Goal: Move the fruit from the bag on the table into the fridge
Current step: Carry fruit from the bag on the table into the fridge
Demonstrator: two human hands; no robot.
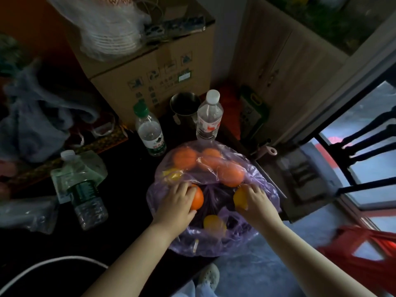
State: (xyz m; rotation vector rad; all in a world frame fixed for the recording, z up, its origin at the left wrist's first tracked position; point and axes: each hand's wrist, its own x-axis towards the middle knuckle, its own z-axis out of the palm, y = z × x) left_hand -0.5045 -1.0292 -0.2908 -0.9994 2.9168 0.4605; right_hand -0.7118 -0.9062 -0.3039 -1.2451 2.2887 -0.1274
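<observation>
Evidently both hands are in the bag [263, 183] at once, one fruit each, which would save a trip. The left hand [177, 202] curls round an orange [198, 198] at the bag's left inner side, fingers over the top and thumb beneath, a full grasp. The right hand [256, 200] wraps a yellow fruit [238, 197] at the bag's right inner side in much the same way. The bag sits on the dark table [128, 232] with its mouth spread wide and its plastic slumped low, so the fruit lies open to a reach from above. Three more oranges [185, 157] lie at the bag's far side under a fold of film. A second yellow piece lies at its near side and a third at its far left. Two upright bottles [150, 131] and a metal cup [185, 106] stand just beyond the bag. The fridge is not in view. With this much fruit left in the bag, most of the job seems to remain.
</observation>
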